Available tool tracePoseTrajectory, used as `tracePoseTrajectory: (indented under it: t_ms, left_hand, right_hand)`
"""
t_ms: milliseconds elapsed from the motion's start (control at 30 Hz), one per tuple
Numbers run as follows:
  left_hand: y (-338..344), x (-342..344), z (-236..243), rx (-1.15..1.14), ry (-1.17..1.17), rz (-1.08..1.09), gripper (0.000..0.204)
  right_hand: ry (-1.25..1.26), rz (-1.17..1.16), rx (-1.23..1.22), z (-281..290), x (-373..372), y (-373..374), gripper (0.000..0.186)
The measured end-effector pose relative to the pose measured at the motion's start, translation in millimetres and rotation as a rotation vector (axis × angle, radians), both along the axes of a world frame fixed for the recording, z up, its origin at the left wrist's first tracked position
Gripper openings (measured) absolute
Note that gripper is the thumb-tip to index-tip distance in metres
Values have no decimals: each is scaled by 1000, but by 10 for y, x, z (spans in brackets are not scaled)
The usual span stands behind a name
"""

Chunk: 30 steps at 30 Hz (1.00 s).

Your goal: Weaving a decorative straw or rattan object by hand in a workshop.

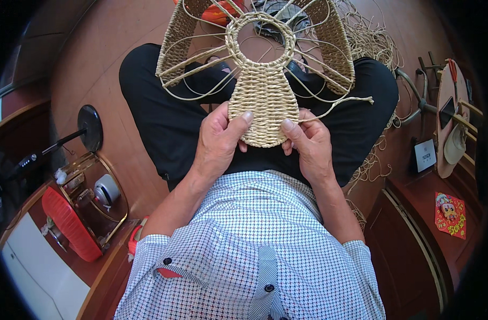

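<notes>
A straw-coloured woven piece lies over my lap, with a rounded panel nearest me and a round ring at its far end. From the ring, wire spokes, some wrapped in cord, fan out to a curved woven band. My left hand grips the panel's left lower edge, thumb on top. My right hand pinches the right lower edge, thumb on top and fingers mostly underneath. A loose cord end runs out from beside my right fingers to the right.
Loose cord lies tangled on the floor at the far right and beside my right leg. At left stand a black round-based stand and a red-and-metal appliance. A round-topped stool at right holds a dark flat device and red-handled tool.
</notes>
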<state>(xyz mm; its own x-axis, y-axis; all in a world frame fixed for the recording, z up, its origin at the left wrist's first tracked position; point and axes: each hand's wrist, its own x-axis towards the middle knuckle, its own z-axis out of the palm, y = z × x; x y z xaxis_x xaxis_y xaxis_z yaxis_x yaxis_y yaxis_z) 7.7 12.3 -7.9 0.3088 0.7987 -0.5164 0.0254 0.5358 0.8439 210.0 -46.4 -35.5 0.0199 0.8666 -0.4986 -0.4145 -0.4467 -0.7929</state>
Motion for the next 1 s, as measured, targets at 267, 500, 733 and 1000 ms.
tracePoseTrajectory:
  t_ms: [267,500,733,1000]
  left_hand:
    - [38,-43,38,-75,-84,31,38]
    - [-19,23,-45,-8,-38,5,37]
    - [-20,-28,-91,30,-41,-12,39]
    - [-18,-12,-170,-78,-125,-2,37]
  right_hand:
    - [36,-30,27,-30,-39,-19,24]
    - [44,-29,15,-31,-29,-25,23]
    - [19,-38,-2,34,-46,19,26]
    - [28,-7,-114,77,-216,187,34]
